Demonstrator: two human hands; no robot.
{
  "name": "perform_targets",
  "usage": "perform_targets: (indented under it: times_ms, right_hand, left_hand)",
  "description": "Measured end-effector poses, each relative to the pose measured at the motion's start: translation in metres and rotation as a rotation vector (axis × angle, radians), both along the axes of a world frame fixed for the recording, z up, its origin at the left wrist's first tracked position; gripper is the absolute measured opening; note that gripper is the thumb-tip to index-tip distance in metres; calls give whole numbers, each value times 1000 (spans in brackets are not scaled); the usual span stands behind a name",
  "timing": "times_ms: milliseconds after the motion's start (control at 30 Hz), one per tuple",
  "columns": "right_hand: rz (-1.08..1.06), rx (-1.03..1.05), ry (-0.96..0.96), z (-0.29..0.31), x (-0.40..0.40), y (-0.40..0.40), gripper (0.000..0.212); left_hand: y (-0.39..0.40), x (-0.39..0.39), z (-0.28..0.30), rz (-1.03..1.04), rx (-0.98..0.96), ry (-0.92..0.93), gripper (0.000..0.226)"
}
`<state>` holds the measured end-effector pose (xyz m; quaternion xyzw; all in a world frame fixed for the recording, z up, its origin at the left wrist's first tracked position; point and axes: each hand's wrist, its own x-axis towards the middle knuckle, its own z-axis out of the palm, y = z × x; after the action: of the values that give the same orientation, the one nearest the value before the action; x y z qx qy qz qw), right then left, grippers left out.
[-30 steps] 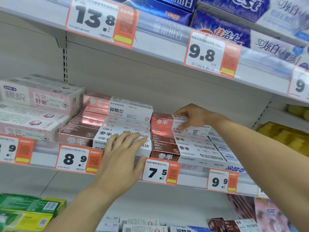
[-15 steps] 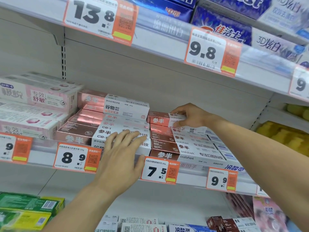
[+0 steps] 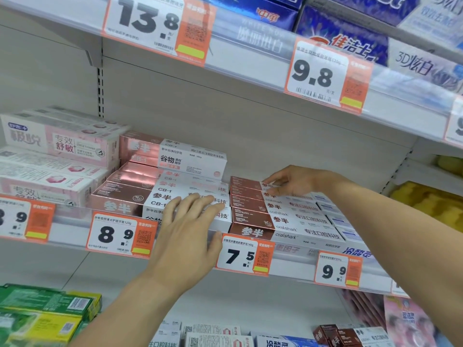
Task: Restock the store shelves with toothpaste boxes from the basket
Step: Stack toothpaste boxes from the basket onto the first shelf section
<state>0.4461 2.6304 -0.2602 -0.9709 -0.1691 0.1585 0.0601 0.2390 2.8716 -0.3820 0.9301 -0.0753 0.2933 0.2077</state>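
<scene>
My right hand (image 3: 292,181) pinches the top brown box (image 3: 246,183), now pushed deeper and squared onto its stack (image 3: 273,214) on the shelf (image 3: 295,255). My left hand (image 3: 186,229) stays flat, fingers straight, against the pink stack (image 3: 162,196). Earlier the box sat further forward; placement looks nearly done. No basket in view.
</scene>
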Motion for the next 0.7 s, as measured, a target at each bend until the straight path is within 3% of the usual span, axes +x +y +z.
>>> perform_targets:
  times_ms: [333, 700]
  right_hand:
    - [-165, -108, 43, -4, -10, -26, 87]
    - [-183, -43, 25, -17, -22, -27, 72]
  left_hand:
    - [-3, 0, 0, 9, -19, -11, 46]
    - [-8, 4, -2, 46, 3, -47, 49]
